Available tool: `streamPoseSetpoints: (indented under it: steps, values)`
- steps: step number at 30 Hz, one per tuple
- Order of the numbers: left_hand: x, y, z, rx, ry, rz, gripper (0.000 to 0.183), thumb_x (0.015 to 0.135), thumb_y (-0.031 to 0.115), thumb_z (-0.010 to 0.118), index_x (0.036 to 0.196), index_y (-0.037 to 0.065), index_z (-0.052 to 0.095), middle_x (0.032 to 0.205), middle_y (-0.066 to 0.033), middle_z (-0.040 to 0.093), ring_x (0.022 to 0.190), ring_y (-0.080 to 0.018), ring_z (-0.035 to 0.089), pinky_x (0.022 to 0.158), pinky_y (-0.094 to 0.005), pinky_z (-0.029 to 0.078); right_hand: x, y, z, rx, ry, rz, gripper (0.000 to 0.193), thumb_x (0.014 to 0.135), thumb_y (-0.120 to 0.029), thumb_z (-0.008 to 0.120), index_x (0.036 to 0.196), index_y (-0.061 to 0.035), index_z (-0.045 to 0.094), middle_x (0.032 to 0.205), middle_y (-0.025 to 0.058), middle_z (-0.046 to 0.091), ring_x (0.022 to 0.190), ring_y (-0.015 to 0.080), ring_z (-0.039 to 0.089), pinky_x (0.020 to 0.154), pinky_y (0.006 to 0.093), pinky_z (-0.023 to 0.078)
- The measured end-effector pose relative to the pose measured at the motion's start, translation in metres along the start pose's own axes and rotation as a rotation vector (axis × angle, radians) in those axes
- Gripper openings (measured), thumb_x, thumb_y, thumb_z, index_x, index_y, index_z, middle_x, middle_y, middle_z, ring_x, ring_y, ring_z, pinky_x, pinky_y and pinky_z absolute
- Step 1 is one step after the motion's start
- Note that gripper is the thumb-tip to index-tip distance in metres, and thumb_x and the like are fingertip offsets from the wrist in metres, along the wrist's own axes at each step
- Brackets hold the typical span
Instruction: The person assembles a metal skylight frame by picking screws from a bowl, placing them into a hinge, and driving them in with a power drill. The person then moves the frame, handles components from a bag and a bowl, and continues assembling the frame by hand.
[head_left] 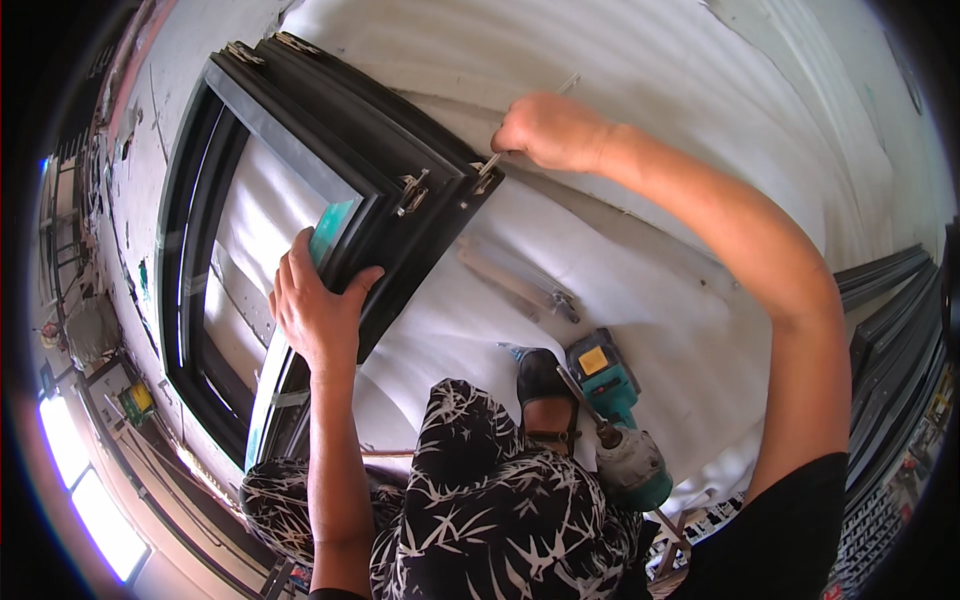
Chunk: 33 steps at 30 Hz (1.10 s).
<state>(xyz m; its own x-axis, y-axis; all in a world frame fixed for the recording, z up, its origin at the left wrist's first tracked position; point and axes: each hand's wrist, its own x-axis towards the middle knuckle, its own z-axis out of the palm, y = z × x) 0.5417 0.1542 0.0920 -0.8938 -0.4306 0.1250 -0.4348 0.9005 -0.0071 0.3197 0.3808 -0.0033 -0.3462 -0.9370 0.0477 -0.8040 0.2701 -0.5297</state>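
Two or more black window frames point(330, 140) stand stacked together on the left, with small metal hinge fittings point(412, 193) along their edges. My left hand point(322, 305) grips the edge of the nearest frame, thumb on one side and fingers on the other, beside a strip of green tape point(330, 228). Closed around a thin metal rod point(571, 83), my right hand point(555, 131) is at the far right corner of the stack. The rod's lower end meets a metal fitting point(487, 178) there; my fingers hide its middle, and its exact kind is unclear.
A teal and black cordless drill point(612, 380) lies by my right leg, its bit pointing away from me. Metal hinge arms point(520, 280) rest on the white sheet point(660, 290). Dark profiles point(890, 330) are piled at the right. My shoe point(547, 385) is near the drill.
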Motion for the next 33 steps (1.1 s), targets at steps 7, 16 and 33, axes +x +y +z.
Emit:
streamPoseSetpoints:
  steps: [7,16,33]
  values:
    - [-0.001,-0.002,0.000,0.001,-0.014,-0.005,0.082,0.057,0.045,0.084,0.123,0.007,0.052,0.108,-0.0121,0.060,0.104,-0.0319,0.057,0.093,-0.0437,0.042,0.012,-0.012,-0.008,-0.082,-0.170,0.148,0.002,0.070,-0.002,0.060,0.071,-0.0037,0.060,0.076,0.0158,0.061,0.077,0.0376,0.057,0.061,0.0463,0.045]
    - [-0.001,-0.003,-0.001,-0.011,0.001,0.011,0.082,0.057,0.044,0.084,0.122,0.007,0.053,0.107,-0.0115,0.060,0.104,-0.0315,0.057,0.093,-0.0432,0.042,-0.003,-0.012,0.004,-0.134,0.040,-0.006,0.004,0.066,-0.003,0.060,0.064,-0.0062,0.059,0.070,0.0187,0.059,0.071,0.0376,0.058,0.059,0.0457,0.045]
    - [-0.001,-0.003,-0.001,-0.028,-0.015,0.001,0.081,0.059,0.041,0.084,0.125,0.007,0.052,0.109,-0.0117,0.060,0.105,-0.0320,0.056,0.095,-0.0435,0.040,0.006,-0.002,0.002,-0.009,0.079,-0.051,0.017,0.070,-0.002,0.060,0.083,-0.0081,0.068,0.084,0.0138,0.067,0.081,0.0354,0.061,0.067,0.0437,0.049]
